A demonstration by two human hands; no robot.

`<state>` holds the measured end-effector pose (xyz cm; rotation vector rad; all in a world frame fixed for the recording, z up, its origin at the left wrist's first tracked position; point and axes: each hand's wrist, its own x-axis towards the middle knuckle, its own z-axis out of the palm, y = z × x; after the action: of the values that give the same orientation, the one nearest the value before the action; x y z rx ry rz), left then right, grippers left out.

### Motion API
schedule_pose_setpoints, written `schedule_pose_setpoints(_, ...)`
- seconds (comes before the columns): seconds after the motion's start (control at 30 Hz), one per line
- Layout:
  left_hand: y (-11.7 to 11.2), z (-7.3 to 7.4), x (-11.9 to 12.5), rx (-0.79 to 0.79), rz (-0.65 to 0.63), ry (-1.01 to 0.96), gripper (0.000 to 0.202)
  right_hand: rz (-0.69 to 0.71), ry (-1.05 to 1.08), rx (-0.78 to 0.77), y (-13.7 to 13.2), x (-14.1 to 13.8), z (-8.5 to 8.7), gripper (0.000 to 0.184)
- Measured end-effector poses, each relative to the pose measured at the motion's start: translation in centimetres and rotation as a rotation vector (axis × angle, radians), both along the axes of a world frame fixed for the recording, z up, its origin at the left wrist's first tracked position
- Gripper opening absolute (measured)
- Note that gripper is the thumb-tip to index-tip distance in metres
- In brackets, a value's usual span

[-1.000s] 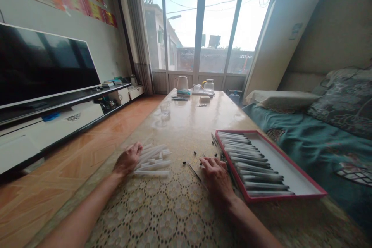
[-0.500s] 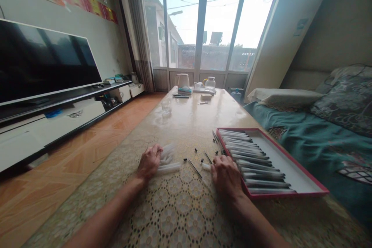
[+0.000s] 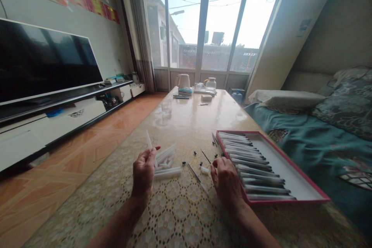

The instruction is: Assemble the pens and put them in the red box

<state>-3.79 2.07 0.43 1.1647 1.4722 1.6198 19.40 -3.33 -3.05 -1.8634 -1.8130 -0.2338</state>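
Observation:
My left hand (image 3: 144, 170) is closed in a pinch on a translucent white pen barrel (image 3: 149, 138), which sticks up and away past the thumb. Several more pen barrels (image 3: 168, 171) lie in a loose pile just right of that hand. My right hand (image 3: 226, 176) is curled beside the tray, its thumb and forefinger closed on the near end of a thin dark pen refill (image 3: 205, 155). Another refill (image 3: 194, 173) rests on the tablecloth between the hands. Small black pen caps (image 3: 195, 153) are scattered around there, and a short white piece (image 3: 204, 170) lies by my right fingers.
A red-rimmed tray (image 3: 293, 162) with a row of pens (image 3: 255, 166) stands at the right. Further off on the table are a glass cup (image 3: 166, 108), a small box (image 3: 206, 97), a pitcher (image 3: 183, 81) and a glass jug (image 3: 210, 83). A sofa (image 3: 293, 128) flanks the right side.
My left hand has lifted and turned upright, taking a pen barrel from the pile. The dark refill at my right fingers has shifted slightly up and left.

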Motion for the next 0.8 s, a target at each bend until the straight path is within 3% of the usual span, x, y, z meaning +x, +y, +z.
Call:
schedule_pose_setpoints(0.1,-1.0,0.0,0.7,-0.109,-0.116,-0.197,0.027,0.073,0.093,0.028,-0.7,-0.4,0.6,0.015)
schedule_pose_setpoints(0.27,-3.2,-0.2,2.0,-0.284,-0.236,-0.445,0.018,0.282,0.444,0.019,-2.2,-1.7,2.4,0.01)
schedule_pose_setpoints(0.43,-4.8,-1.1,2.7,-0.414,-0.272,-0.817,0.011,0.361,0.501,-0.052,-2.7,-2.0,3.2,0.008)
schedule_pose_setpoints(0.63,-4.9,-1.5,2.9,-0.408,-0.267,-0.786,0.011,0.377,0.529,-0.078,-2.8,-1.9,3.1,0.007)
schedule_pose_setpoints(0.8,-4.6,-1.7,2.5,-0.231,-0.343,-0.405,0.027,0.33,0.632,-0.048,-2.7,-2.1,2.9,0.008)
